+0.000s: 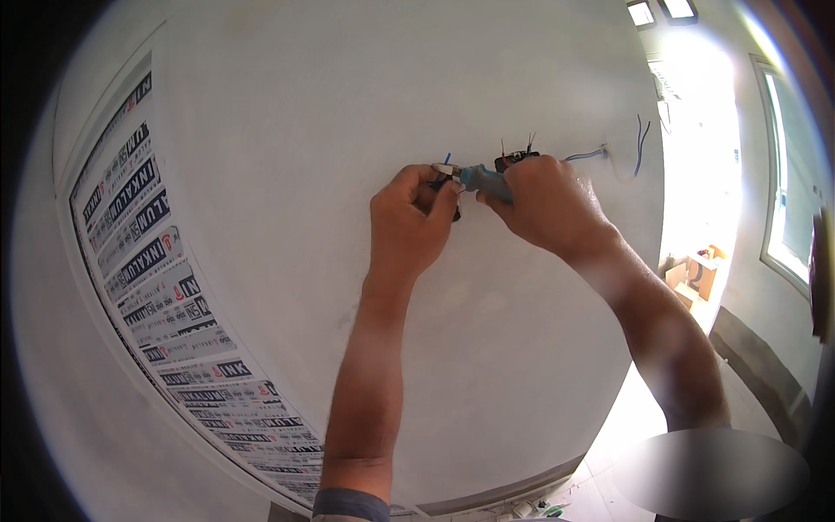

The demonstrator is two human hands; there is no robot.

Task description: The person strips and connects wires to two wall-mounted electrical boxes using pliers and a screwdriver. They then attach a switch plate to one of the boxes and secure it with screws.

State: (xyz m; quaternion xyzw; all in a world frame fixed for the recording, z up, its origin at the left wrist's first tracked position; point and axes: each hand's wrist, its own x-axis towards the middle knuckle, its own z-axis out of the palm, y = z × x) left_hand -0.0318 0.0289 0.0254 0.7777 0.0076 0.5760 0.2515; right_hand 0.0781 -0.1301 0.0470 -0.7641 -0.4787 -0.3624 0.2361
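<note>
My right hand (548,200) is wrapped round the blue handles of a pair of pliers (487,181), held level in front of the white wall. The metal jaws point left and meet the fingertips of my left hand (410,213). Those fingers pinch a small black part, mostly hidden behind them. A short blue wire end (448,158) sticks up just above the jaws. Beyond my right knuckles shows a black electrical box (515,160) with thin loose wires rising from it. Whether it touches my right hand is unclear.
Blue-grey wires (587,155) come out of a wall hole right of my right hand, and another loose blue wire (641,146) hangs farther right. A panel covered in printed film (187,300) runs along the left. At right are a bright doorway (700,157), cardboard boxes (696,277) and a window (787,165).
</note>
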